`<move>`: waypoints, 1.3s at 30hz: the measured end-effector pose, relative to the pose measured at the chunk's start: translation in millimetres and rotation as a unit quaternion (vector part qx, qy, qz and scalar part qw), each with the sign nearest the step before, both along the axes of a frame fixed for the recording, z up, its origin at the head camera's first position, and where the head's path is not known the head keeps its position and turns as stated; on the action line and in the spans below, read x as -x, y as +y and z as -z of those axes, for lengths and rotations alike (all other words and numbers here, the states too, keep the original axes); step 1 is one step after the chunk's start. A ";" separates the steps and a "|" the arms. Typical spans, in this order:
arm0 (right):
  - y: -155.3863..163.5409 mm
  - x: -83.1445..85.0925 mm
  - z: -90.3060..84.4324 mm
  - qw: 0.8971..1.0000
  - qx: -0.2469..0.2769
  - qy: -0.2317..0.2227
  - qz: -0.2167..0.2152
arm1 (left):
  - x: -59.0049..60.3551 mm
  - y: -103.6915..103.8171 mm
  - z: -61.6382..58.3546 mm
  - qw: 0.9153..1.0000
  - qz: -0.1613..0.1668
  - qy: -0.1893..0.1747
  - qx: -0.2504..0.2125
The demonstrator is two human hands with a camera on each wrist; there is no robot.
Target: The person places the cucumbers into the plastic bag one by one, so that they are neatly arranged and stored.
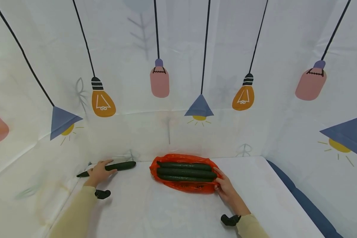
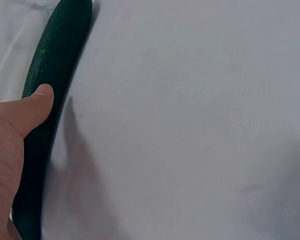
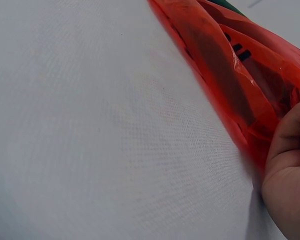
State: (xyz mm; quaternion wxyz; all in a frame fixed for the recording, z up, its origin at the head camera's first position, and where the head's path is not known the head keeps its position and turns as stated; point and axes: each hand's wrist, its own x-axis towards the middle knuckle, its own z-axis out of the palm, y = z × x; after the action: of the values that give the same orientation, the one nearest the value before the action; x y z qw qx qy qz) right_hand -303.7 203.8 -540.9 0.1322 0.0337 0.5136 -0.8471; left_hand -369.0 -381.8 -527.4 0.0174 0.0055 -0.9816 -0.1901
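A long dark green cucumber (image 1: pixel 124 165) lies on the white table at the far left. My left hand (image 1: pixel 98 172) grips it around its middle, the thumb (image 2: pixel 40 102) laid across it in the left wrist view. At the table's back middle, a red plastic bag (image 1: pixel 184 187) lies spread, its opening facing up. Side by side inside it are three cucumbers (image 1: pixel 184 173). My right hand (image 1: pixel 226 189) holds the bag's right edge. In the right wrist view, curled fingers (image 3: pixel 292 125) meet the crumpled red plastic; the fingertips are partly hidden.
White cloth walls (image 1: pixel 178 132) printed with hanging lamps enclose the table (image 1: pixel 166 215) at the back and both sides. Blue fabric (image 1: pixel 303 201) runs along the table's right edge. A black strap device sits on each wrist.
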 end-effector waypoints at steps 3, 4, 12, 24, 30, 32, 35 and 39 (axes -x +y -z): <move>-0.4 0.1 1.3 1.000 -0.001 0.001 0.002 | -0.5 -2.2 5.7 1.000 -0.018 0.003 0.012; -0.4 0.2 1.8 1.000 -0.002 0.001 0.003 | -0.4 -2.6 7.2 1.000 -0.021 0.006 0.016; -1.1 2.0 2.4 1.000 -0.004 -0.005 0.012 | -1.4 -1.5 8.9 0.999 -0.001 0.027 0.041; -2.0 -0.5 -2.5 1.000 -0.013 0.000 0.005 | -18.8 0.7 10.1 0.999 0.044 0.006 0.002; -0.4 0.3 -1.9 1.000 0.000 -0.015 0.010 | -24.6 5.6 8.8 0.996 0.064 0.037 -0.052; 0.0 0.7 -2.4 1.000 0.003 -0.015 0.012 | -26.7 8.9 6.3 0.994 0.071 0.054 -0.069; 0.2 0.7 -3.3 1.000 0.001 -0.013 0.012 | -29.5 14.7 3.2 0.991 0.081 0.070 -0.080; -0.1 0.0 -3.6 1.000 -0.007 -0.014 0.008 | -31.0 21.5 0.4 0.990 0.081 0.076 -0.084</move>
State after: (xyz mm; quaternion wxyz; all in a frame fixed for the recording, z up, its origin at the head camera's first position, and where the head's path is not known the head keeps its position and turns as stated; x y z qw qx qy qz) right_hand -303.6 203.7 -537.3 0.1323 0.0508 0.5172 -0.8441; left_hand -338.0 -360.3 -527.9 0.0761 -0.0868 -0.9553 -0.2721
